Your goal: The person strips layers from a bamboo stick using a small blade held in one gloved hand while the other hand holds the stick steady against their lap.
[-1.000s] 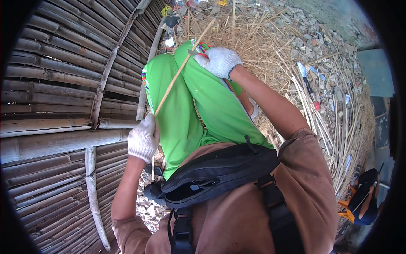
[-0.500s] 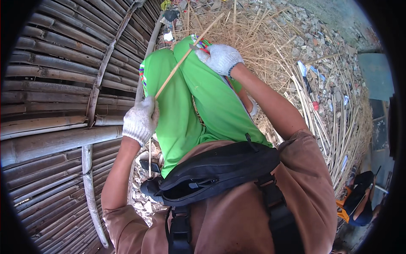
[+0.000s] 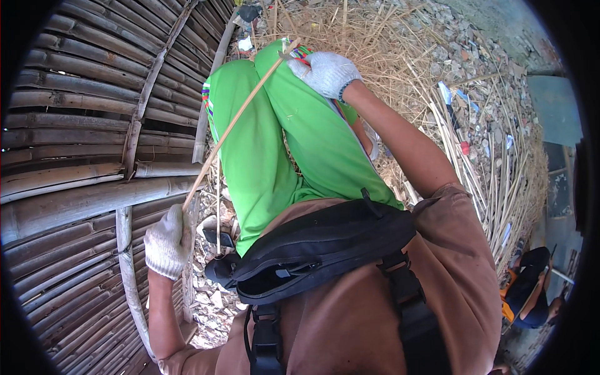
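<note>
Bamboo strip point(image 3: 234, 122), one only, thin and pale, lying slantwise across the green trousers point(image 3: 262, 150), from lower left up to upper right. Lower end gripped in the left hand point(image 3: 167, 240), closed around it, in a white knitted glove, down beside the left thigh and close to the bamboo wall point(image 3: 75, 125). Upper end at the knee, met by the right hand point(image 3: 326, 72), also in a white glove, fingers curled and closed on a small tool with a coloured handle point(image 3: 300, 56), pressed against the strip; blade not clear enough to tell. Two gloved hands in all, well apart, one at each end of the strip.

Below the trousers, one black waist bag point(image 3: 312, 250) across the brown shirt point(image 3: 375, 312), with two dark straps running down. One small dark flat object point(image 3: 220, 239) on the stony ground between the left hand and the bag.

On the left, wall of many dark bamboo poles laid side by side, crossed by two lighter poles. On the right, heap of many pale bamboo strips and shavings point(image 3: 475, 144) over grey stones, too many to count. At lower right rim, one other person point(image 3: 531, 294) seated, in orange and dark clothes, small and bent by the lens.
</note>
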`<state>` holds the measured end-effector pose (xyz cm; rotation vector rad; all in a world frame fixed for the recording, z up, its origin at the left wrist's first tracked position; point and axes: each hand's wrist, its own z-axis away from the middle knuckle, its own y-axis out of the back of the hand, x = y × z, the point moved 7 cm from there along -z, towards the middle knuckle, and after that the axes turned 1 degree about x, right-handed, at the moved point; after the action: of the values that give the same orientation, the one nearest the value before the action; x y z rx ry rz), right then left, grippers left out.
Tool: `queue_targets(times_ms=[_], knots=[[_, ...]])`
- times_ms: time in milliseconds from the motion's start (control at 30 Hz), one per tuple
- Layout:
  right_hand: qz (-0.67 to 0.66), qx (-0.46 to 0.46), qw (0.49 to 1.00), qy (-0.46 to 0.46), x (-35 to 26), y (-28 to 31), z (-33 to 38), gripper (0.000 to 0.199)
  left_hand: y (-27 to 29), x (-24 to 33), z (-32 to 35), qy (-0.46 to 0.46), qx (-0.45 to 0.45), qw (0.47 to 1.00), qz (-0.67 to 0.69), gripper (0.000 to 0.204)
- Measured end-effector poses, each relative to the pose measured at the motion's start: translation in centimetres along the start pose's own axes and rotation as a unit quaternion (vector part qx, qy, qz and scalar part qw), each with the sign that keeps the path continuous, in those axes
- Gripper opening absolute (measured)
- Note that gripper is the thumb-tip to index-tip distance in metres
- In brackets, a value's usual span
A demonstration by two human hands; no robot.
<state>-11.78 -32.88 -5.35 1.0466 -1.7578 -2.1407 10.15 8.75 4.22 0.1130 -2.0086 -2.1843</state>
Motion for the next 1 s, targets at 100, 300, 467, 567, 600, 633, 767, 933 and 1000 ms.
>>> queue_targets(times_ms=[100, 300, 467, 567, 600, 633, 767, 933, 1000], knots=[[-0.007, -0.005, 1.0, -0.005, 0.3, -0.4, -0.1, 0.081, -0.3, -1.1, 1.9, 0.0, 0.001, 1.0, 0.017, 0.038], [-0.003, -0.031, 0.999, -0.008, -0.4, 0.3, 0.3, 0.086, -2.2, 2.1, -3.5, -0.032, 0.071, 0.994, 0.073, 0.018], [0.015, -0.018, 1.0, 0.006, -0.9, 1.1, 0.7, 0.081, -3.3, 5.3, -15.3, -0.033, 0.048, 0.995, 0.086, 0.017], [0.017, -0.038, 0.999, 0.008, -1.8, 1.5, 0.8, 0.086, -2.9, 6.9, -21.2, -0.084, 0.065, 0.99, 0.095, 0.019], [0.014, -0.037, 0.999, 0.003, -1.4, 1.4, 0.7, 0.087, -3.2, 7.5, -22.9, -0.08, 0.051, 0.992, 0.089, 0.02], [0.01, -0.036, 0.999, 0.001, -1.2, 1.2, 0.5, 0.088, -3.0, 7.5, -23.3, -0.088, 0.058, 0.99, 0.094, 0.02], [0.001, -0.04, 0.999, -0.006, -0.9, 0.7, 0.4, 0.09, -3.6, 6.5, -22.5, -0.112, 0.06, 0.984, 0.127, 0.02], [-0.001, -0.029, 1.0, -0.01, -0.2, 0.1, 0.4, 0.079, -3.2, 5.0, -18.1, -0.068, 0.027, 0.992, 0.105, 0.023], [-0.006, -0.022, 1.0, -0.01, 0.0, -0.1, 0.2, 0.079, -1.9, 4.8, -15.8, -0.078, 0.046, 0.991, 0.095, 0.015]])
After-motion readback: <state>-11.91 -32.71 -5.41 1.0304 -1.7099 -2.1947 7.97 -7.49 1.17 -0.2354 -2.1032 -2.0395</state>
